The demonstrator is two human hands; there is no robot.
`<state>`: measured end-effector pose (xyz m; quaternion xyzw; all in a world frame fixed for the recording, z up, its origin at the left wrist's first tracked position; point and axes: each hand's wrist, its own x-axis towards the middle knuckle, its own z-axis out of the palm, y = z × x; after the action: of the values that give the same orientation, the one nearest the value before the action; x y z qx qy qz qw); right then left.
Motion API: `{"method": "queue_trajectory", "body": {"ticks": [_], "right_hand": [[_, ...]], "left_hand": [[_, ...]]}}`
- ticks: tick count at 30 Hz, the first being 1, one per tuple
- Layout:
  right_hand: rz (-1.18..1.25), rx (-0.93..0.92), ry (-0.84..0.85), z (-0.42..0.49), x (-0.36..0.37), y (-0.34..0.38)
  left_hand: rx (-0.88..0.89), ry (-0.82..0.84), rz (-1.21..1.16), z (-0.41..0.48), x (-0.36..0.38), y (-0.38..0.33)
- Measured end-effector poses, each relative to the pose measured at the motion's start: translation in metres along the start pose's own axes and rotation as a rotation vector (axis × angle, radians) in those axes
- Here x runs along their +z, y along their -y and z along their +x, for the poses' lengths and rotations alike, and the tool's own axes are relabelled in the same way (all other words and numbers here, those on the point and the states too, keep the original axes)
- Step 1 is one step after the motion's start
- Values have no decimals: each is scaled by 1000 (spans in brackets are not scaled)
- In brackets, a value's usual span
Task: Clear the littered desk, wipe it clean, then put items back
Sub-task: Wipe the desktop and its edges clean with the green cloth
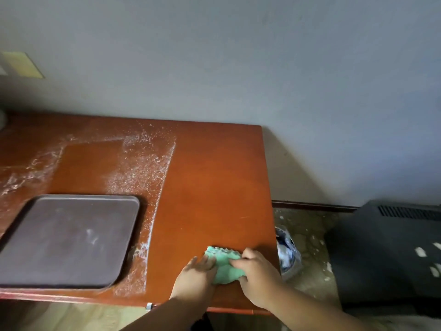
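- A green cloth (225,266), soft and nubbly along its far edge, is seen bunched on the desk (214,187) near the front right corner.
- The cloth's left side is pressed by the left hand (195,275), with its fingers laid flat and close together on the fabric.
- The cloth's right side is gripped by the right hand (257,275); the fingers are curled over it with raised knuckles, and the thumb is tucked at the near edge.
- The middle of the cloth alone is left showing; its sides are hidden beneath the two hands.
- The desk is made of smooth, glossy reddish-brown wood, with a rounded far right corner.
- A white powder (143,168), grainy and streaked, is spread over the left and middle of the top and is bounded on its right by a sharp curved line.
- A flat dark-brown tray (66,240), matte, with rounded corners and a low rim, is set on the front left; its left end is cut off by the frame.
- A crumpled bag (287,254) is partly hidden behind the desk's right edge; its contents cannot be made out.
- A black box (386,247) with vent slots is cut off at the right.
- A plain grey wall (238,56) is seen behind.
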<state>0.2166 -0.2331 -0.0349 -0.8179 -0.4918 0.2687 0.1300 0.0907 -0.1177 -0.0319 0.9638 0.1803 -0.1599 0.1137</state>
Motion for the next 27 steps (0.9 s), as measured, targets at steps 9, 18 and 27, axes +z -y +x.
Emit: {"method": "queue_trajectory", "body": {"ticks": [9, 18, 27], "right_hand": [[6, -10, 25, -37, 31, 24], [30, -43, -10, 48, 28, 40], [7, 74, -215, 253, -52, 15]], "left_hand": [[-16, -95, 90, -51, 33, -3], [-120, -65, 37, -18, 13, 63], [-120, -121, 147, 179, -74, 154]]}}
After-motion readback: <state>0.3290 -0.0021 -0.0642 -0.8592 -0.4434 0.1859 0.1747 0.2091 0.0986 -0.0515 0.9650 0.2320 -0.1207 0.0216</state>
